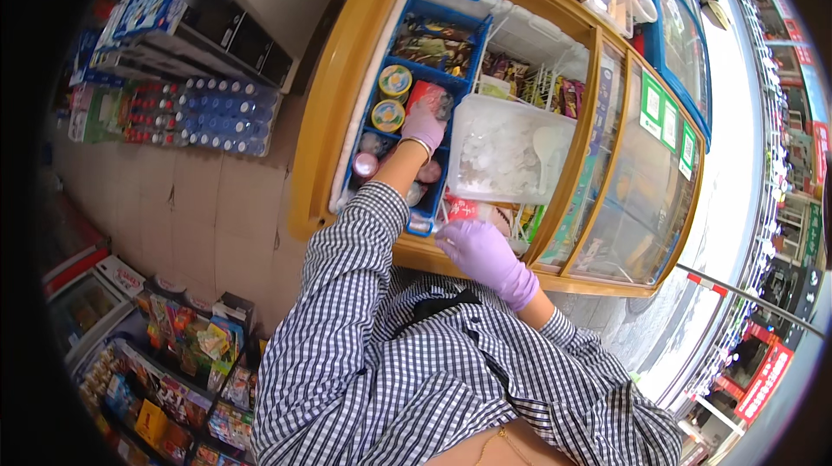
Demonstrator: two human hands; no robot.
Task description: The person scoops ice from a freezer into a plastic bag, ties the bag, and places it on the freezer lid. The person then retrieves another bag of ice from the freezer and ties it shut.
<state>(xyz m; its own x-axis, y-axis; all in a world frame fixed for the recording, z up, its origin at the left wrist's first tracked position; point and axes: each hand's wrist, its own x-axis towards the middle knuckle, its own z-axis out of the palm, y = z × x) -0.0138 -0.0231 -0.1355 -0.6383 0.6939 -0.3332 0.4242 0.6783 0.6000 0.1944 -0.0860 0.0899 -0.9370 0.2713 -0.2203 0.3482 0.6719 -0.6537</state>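
My left hand (426, 122), in a thin purple glove, reaches into a blue plastic basket (469, 84) inside a chest freezer. Its fingers lie against a red package (426, 90); their grip is partly hidden. Left of it stand round tubs with yellow and green lids (388, 116). Pink-topped containers (365, 165) are in the basket section below. My right hand (484, 255), gloved likewise, hovers with bent fingers over the freezer's near rim, close to the basket's end and a red and white package (463, 207). Whether its fingertips pinch anything is unclear.
A translucent tub of ice (500, 148) with a white scoop lies right of the basket. The freezer's yellow-brown frame (325, 109) surrounds it, with sliding glass (627, 206) at right. Shrink-wrapped bottles (221, 116) stand on the floor; packaged goods (188, 349) fill a lower-left display.
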